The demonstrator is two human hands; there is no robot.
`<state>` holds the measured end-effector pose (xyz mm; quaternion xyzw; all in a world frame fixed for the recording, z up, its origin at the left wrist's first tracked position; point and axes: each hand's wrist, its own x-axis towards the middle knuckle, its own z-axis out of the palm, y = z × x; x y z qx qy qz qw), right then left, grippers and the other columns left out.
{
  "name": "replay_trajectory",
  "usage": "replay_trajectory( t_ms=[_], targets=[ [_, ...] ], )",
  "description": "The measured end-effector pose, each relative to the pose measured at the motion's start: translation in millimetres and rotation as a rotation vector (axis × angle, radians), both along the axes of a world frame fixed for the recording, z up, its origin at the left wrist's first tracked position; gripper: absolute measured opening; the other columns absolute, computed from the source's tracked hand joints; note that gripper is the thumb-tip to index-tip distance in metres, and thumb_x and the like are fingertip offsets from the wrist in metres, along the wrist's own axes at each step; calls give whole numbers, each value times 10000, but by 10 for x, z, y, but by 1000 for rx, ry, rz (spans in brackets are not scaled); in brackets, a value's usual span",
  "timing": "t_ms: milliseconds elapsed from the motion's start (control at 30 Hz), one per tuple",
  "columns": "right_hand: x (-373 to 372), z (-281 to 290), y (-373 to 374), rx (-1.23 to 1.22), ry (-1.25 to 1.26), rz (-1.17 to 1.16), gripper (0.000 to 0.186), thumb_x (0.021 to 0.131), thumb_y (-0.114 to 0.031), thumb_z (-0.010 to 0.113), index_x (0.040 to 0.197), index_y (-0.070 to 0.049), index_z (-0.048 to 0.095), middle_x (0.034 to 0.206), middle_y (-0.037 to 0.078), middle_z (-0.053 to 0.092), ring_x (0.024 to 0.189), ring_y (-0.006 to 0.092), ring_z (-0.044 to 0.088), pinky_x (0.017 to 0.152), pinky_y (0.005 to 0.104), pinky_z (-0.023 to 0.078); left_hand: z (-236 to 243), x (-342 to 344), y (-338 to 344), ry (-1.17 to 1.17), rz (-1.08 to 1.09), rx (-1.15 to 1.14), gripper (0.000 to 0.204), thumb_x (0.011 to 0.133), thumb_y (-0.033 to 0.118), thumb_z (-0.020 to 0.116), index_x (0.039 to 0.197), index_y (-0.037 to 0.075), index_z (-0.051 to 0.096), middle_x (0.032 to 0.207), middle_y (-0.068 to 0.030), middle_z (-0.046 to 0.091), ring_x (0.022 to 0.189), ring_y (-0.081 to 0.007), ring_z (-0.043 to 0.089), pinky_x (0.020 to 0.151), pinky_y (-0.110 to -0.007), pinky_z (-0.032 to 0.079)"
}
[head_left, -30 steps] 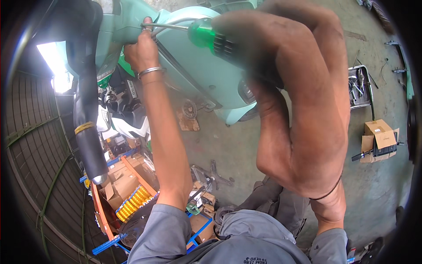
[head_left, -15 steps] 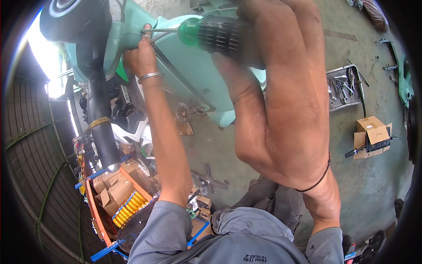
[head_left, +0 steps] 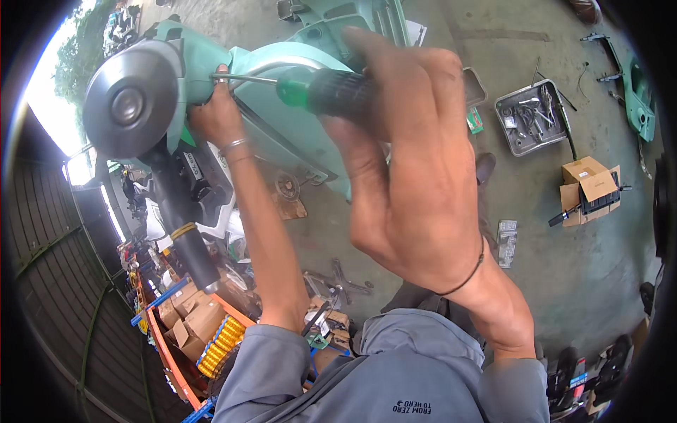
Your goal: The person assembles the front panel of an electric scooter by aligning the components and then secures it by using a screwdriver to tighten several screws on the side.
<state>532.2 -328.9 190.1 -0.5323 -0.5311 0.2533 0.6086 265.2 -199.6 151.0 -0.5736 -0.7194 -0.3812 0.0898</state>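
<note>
My right hand [head_left: 423, 162] is closed round the black and green handle of a screwdriver [head_left: 331, 93], thumb below it and one finger lifted away above. The thin metal shaft points left, its tip beside my left thumb at the mint-green handlebar cover [head_left: 199, 60] of a scooter. My left hand [head_left: 217, 116] holds the cover's lower edge, thumb upright by the tip; its other fingers are mostly hidden. Left of it is a black handlebar grip [head_left: 190, 247] with a yellow band, below a round dark bar end [head_left: 128, 106]. The mint-green front panel [head_left: 282, 127] lies behind the screwdriver.
On the floor to the right are a metal tray [head_left: 522, 146] of tools, an open cardboard box [head_left: 589, 176] and a mint-green body part [head_left: 638, 99]. An orange-edged cart [head_left: 176, 377] with boxes and a yellow coil stands at lower left. A wheel hub [head_left: 287, 186] sits beyond my left forearm.
The view has shifted, bringing more of the scooter's front and the tool tray into sight. My right hand and screwdriver appear lower and further left; the tip stays by my left thumb.
</note>
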Motion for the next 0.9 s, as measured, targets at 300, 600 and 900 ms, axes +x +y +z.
replay_trajectory(
  t_ms=[300, 600, 900],
  targets=[
    [93, -170, -41, -104, 56, 49, 530, 834, -168, 731, 1269, 21, 495, 1006, 170, 604, 724, 320, 645, 564, 369, 524, 36, 115, -73, -122, 34, -83, 457, 775, 319, 771, 921, -109, 705, 916, -211, 721, 831, -319, 680, 805, -409, 487],
    [232, 55, -53, -375, 87, 259, 450, 839, -110, 717, 1223, 12, 518, 1000, 175, 626, 798, 331, 663, 644, 395, 558, 75, 78, -48, -142, -14, -79, 456, 750, 285, 782, 947, -115, 687, 960, -226, 711, 846, -336, 678, 804, -414, 501],
    [294, -6, 8, -782, 534, 452, 288, 847, -131, 681, 1105, -29, 600, 813, 101, 589, 660, 251, 614, 549, 354, 499, 72, 111, -27, -93, 184, -136, 499, 675, 323, 835, 914, -96, 703, 952, -212, 715, 859, -351, 683, 825, -429, 513]
  ],
)
